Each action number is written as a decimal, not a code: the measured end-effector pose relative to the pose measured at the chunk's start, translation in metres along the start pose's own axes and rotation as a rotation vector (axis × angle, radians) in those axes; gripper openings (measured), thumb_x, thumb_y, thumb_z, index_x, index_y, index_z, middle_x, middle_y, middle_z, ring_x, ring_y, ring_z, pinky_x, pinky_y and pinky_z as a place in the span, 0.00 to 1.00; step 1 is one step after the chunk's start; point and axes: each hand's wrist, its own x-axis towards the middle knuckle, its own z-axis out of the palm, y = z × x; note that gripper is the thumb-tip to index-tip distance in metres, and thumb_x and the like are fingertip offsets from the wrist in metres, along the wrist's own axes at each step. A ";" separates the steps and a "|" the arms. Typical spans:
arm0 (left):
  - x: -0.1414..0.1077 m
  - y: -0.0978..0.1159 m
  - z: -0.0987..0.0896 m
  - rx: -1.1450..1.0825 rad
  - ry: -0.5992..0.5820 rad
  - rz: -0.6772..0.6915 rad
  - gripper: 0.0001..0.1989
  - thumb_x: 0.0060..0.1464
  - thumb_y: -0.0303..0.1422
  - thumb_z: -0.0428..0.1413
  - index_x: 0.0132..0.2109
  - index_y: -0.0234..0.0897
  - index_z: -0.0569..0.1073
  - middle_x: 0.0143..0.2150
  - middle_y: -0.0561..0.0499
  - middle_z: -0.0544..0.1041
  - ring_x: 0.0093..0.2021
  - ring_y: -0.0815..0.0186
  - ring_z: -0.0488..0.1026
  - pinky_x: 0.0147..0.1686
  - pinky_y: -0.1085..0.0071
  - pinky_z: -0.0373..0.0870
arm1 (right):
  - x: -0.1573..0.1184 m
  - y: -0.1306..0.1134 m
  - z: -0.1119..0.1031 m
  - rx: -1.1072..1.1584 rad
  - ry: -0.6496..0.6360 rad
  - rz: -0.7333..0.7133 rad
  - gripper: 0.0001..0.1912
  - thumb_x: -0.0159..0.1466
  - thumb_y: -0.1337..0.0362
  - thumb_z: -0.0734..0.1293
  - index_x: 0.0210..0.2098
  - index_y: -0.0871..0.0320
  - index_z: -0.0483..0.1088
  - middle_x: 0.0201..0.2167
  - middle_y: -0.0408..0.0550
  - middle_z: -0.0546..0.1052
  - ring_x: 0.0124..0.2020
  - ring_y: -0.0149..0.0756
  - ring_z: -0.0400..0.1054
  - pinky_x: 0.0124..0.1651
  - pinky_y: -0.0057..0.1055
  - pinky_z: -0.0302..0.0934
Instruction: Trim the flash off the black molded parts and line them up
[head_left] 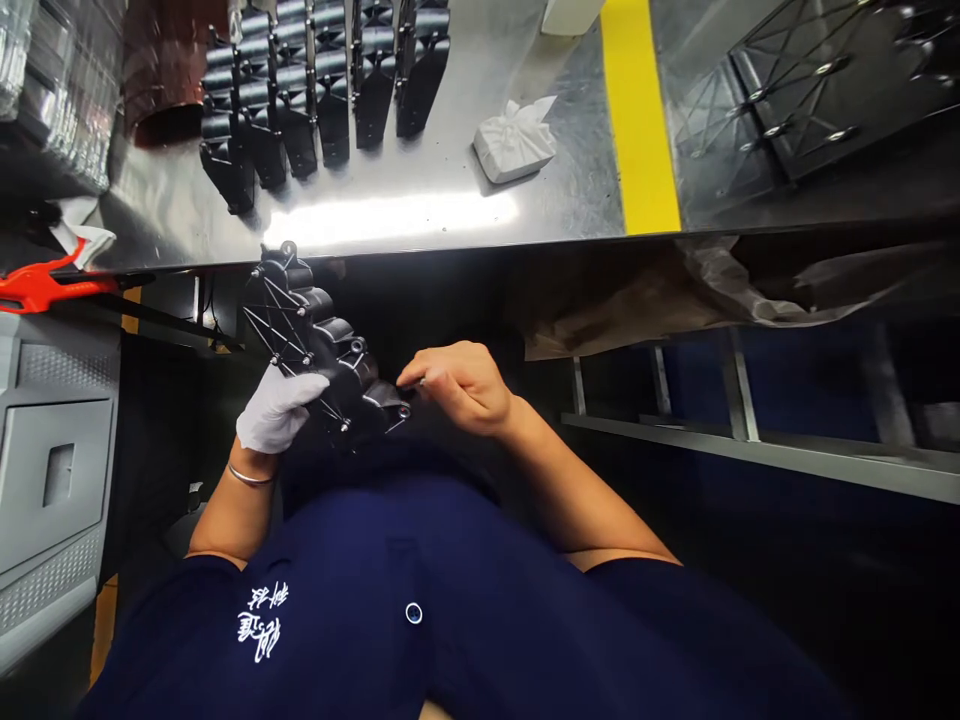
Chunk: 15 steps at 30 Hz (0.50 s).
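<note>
My left hand [274, 408], in a white glove, grips a black ribbed plastic part [319, 340] by its lower left side. The part is tilted, in front of my body and just below the table's edge. It has rounded humps along one side and crossed ribs on its face. My bare right hand [466, 385] is closed in a pinch at the part's lower right end. A small dark thing shows between its thumb and forefinger, too small to name. Whether it touches the part I cannot tell.
Several similar black parts [330, 90] stand in a row on the metal table [442, 215]. A white tissue pack [514, 140] lies right of them, beside a yellow stripe [641, 120]. At the left are a red-orange tool [45, 285], a grey case [56, 460] and plastic-wrapped stacks [60, 90].
</note>
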 end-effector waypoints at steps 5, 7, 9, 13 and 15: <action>0.002 0.000 -0.005 0.033 -0.051 -0.003 0.28 0.37 0.31 0.67 0.50 0.42 0.77 0.51 0.47 0.80 0.57 0.46 0.74 0.56 0.53 0.74 | 0.004 -0.008 -0.010 -0.156 -0.224 -0.203 0.28 0.61 0.37 0.62 0.27 0.57 0.63 0.21 0.40 0.63 0.21 0.26 0.53 0.24 0.26 0.49; 0.003 -0.002 -0.006 0.028 -0.080 -0.006 0.27 0.38 0.33 0.67 0.51 0.43 0.77 0.51 0.47 0.80 0.57 0.48 0.74 0.56 0.54 0.74 | 0.006 -0.011 -0.014 -0.131 -0.245 -0.217 0.26 0.66 0.39 0.58 0.30 0.57 0.62 0.25 0.42 0.64 0.23 0.26 0.55 0.26 0.25 0.52; 0.004 -0.003 -0.007 0.022 -0.105 -0.007 0.27 0.40 0.34 0.66 0.51 0.44 0.77 0.53 0.47 0.79 0.57 0.49 0.74 0.55 0.55 0.75 | 0.006 -0.014 -0.017 -0.082 -0.243 -0.209 0.22 0.71 0.47 0.52 0.31 0.57 0.62 0.26 0.43 0.65 0.24 0.26 0.57 0.27 0.24 0.54; 0.005 -0.001 -0.010 0.044 -0.102 -0.014 0.26 0.41 0.35 0.66 0.51 0.44 0.77 0.54 0.46 0.79 0.56 0.48 0.74 0.55 0.55 0.75 | 0.004 -0.015 -0.019 -0.153 -0.202 -0.156 0.16 0.72 0.60 0.55 0.30 0.57 0.65 0.23 0.41 0.66 0.22 0.26 0.57 0.27 0.24 0.53; 0.005 -0.001 -0.010 0.043 -0.095 -0.011 0.26 0.40 0.35 0.66 0.51 0.43 0.77 0.52 0.46 0.79 0.55 0.48 0.75 0.54 0.53 0.75 | 0.004 -0.014 -0.018 -0.192 -0.181 -0.137 0.17 0.72 0.60 0.56 0.30 0.57 0.67 0.22 0.42 0.67 0.23 0.26 0.59 0.28 0.25 0.53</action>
